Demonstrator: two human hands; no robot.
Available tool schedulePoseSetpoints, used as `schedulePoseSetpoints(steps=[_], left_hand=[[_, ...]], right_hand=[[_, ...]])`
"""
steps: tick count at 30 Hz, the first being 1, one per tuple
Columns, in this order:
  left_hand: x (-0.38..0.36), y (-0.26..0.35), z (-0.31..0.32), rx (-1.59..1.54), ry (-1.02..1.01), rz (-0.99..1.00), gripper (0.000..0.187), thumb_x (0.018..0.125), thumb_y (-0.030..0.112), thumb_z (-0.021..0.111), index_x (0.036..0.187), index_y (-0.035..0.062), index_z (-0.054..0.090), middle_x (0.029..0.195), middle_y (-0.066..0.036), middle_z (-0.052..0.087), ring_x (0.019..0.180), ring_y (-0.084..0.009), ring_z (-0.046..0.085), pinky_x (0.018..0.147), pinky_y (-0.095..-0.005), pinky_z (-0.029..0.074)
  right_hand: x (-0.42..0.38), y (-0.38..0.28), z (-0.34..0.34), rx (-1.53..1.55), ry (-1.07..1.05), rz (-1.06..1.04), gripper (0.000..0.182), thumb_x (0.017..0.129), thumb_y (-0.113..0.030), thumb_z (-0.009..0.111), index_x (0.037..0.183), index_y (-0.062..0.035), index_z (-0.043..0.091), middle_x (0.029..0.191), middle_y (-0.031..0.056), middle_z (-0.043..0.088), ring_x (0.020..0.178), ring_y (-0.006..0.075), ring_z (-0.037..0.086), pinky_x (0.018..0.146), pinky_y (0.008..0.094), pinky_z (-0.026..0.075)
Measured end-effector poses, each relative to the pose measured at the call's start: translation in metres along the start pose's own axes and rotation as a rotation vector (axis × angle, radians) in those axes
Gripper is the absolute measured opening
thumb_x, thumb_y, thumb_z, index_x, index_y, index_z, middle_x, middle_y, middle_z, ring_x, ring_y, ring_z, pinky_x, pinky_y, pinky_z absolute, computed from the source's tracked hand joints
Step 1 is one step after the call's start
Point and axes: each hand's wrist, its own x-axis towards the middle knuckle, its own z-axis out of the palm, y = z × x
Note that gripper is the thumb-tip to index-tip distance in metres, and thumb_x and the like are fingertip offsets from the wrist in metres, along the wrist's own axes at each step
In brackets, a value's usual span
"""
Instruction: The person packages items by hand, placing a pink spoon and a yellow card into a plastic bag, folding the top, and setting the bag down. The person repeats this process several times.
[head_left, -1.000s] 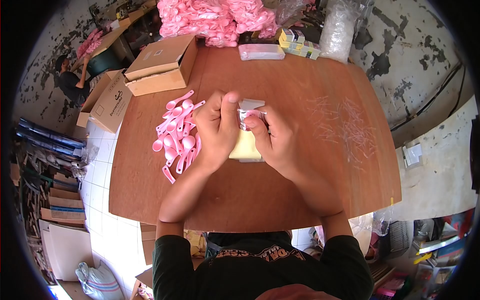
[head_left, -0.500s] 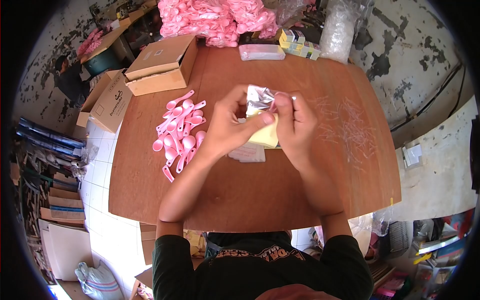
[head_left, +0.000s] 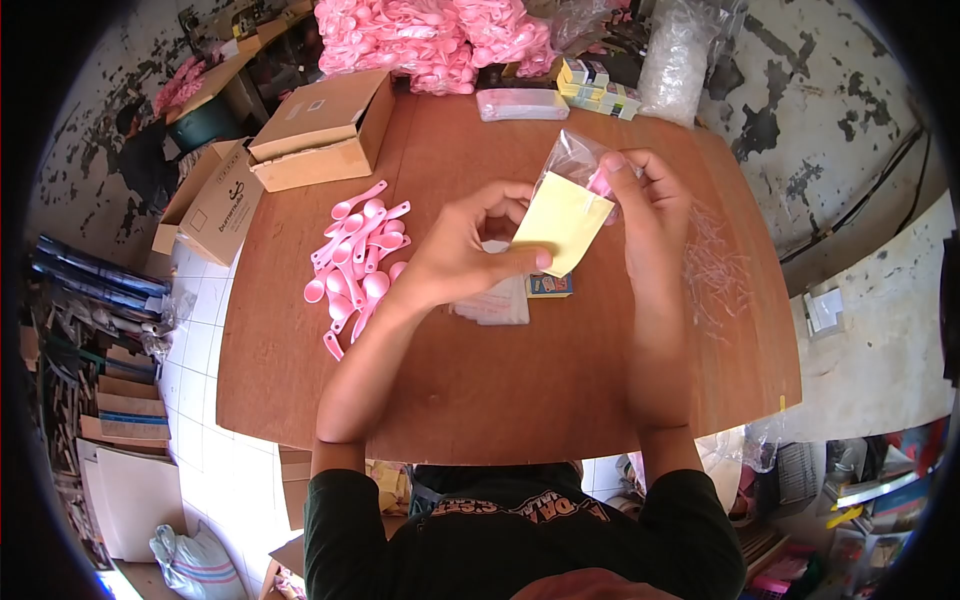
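A clear plastic bag (head_left: 572, 150) with a yellow card (head_left: 562, 222) in it is held up over the table, tilted to the right. My left hand (head_left: 470, 245) grips its lower left edge, thumb on the card's front. At the bag's upper right, my right hand (head_left: 648, 200) pinches the plastic beside something pink (head_left: 600, 183), partly hidden by the fingers. Beneath my hands lie a stack of clear bags (head_left: 497, 303) and a small blue printed pack (head_left: 550, 286). Loose pink spoons (head_left: 352, 250) are heaped left of my left forearm.
Thin clear strips (head_left: 715, 265) lie scattered at the right of the table (head_left: 500, 390). Along the back are a cardboard box (head_left: 325, 125), piled pink spoons (head_left: 400, 45), a flat pink pack (head_left: 522, 105), stacked card packs (head_left: 598, 92) and a bulky plastic bag (head_left: 680, 75). Another person (head_left: 145, 160) is far left.
The bag and card have tilted and now face me more fully. My right hand has moved right and up, away from my left, uncovering the blue pack below.
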Motion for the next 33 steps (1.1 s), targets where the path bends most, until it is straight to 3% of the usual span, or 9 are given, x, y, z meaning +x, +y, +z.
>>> schedulePoseSetpoints(steps=[8,17,23,25,28,29,30,32,33], left_hand=[[0.005,0.006,-0.019,-0.17,0.243,0.016,0.057,0.08,-0.004,0.074,0.129,0.0002,0.045,0.093,-0.009,0.068,0.085,-0.0127,0.064,0.077,-0.0269,0.051],[0.004,0.023,-0.028,-0.211,0.569,0.149,0.072,0.078,-0.006,0.072,0.14,0.0012,0.037,0.09,-0.01,0.072,0.084,-0.0136,0.068,0.079,-0.0279,0.054],[-0.022,0.06,-0.047,-0.031,0.51,0.356,0.084,0.072,-0.005,0.074,0.144,-0.0038,0.032,0.086,-0.008,0.071,0.08,-0.013,0.067,0.072,-0.024,0.053],[-0.048,0.08,-0.059,0.077,0.453,0.405,0.092,0.069,0.007,0.08,0.145,-0.0056,0.029,0.087,-0.009,0.069,0.08,-0.0187,0.067,0.075,-0.03,0.054],[-0.113,0.097,-0.089,0.318,0.245,0.413,0.09,0.068,0.019,0.083,0.137,-0.0107,0.033,0.064,-0.006,0.06,0.061,-0.0201,0.063,0.072,-0.041,0.054],[-0.14,0.103,-0.099,0.332,0.172,0.391,0.081,0.066,0.023,0.084,0.13,-0.0078,0.043,0.065,-0.008,0.062,0.061,-0.0234,0.065,0.072,-0.0448,0.055],[-0.165,0.116,-0.11,0.395,0.077,0.243,0.066,0.063,0.012,0.085,0.12,-0.0035,0.055,0.073,-0.013,0.067,0.068,-0.0266,0.069,0.073,-0.0442,0.057],[-0.2,0.158,-0.112,0.412,-0.082,-0.326,0.049,0.062,-0.012,0.078,0.107,-0.0036,0.062,0.089,-0.021,0.07,0.081,-0.0275,0.072,0.072,-0.0343,0.059],[-0.211,0.167,-0.115,0.525,-0.238,-0.478,0.045,0.064,-0.01,0.078,0.106,-0.0042,0.062,0.089,-0.02,0.07,0.082,-0.0252,0.072,0.072,-0.0329,0.059]], right_hand=[[0.001,-0.003,-0.002,-0.046,0.01,0.024,0.02,0.09,-0.022,0.07,0.089,-0.0027,0.066,0.074,-0.0007,0.066,0.059,0.0012,0.053,0.049,0.0168,0.04],[-0.002,-0.005,0.003,-0.109,-0.246,0.084,0.021,0.091,-0.021,0.069,0.097,-0.0012,0.065,0.08,-0.0006,0.066,0.065,0.0015,0.054,0.054,0.0191,0.043],[-0.002,-0.019,-0.008,-0.159,-0.178,0.037,0.022,0.09,-0.021,0.07,0.099,-0.002,0.065,0.082,-0.0014,0.064,0.067,0.0019,0.055,0.057,0.0199,0.045],[-0.001,-0.02,-0.015,-0.141,-0.166,0.026,0.021,0.089,-0.02,0.071,0.1,-0.0024,0.065,0.083,-0.0014,0.064,0.067,0.0024,0.055,0.057,0.0201,0.045],[0.0,-0.028,-0.024,-0.189,-0.147,0.025,0.02,0.089,-0.019,0.07,0.1,-0.0026,0.066,0.081,-0.0014,0.064,0.068,0.0027,0.055,0.057,0.0201,0.045],[0.001,-0.029,-0.027,-0.183,-0.147,0.033,0.02,0.089,-0.019,0.07,0.1,-0.0026,0.066,0.081,-0.0014,0.064,0.068,0.0027,0.055,0.057,0.0201,0.045],[0.002,-0.029,-0.03,-0.176,-0.157,0.019,0.019,0.09,-0.018,0.07,0.1,-0.0024,0.066,0.08,-0.0018,0.064,0.068,0.0027,0.055,0.058,0.0198,0.045],[0.003,-0.031,-0.035,-0.16,-0.158,0.014,0.018,0.09,-0.018,0.07,0.1,-0.0022,0.066,0.079,-0.0021,0.063,0.068,0.0027,0.055,0.058,0.0195,0.045],[0.004,-0.033,-0.036,-0.188,-0.162,0.002,0.018,0.09,-0.017,0.069,0.099,-0.0023,0.066,0.078,-0.0023,0.063,0.067,0.0026,0.054,0.058,0.0194,0.045]])
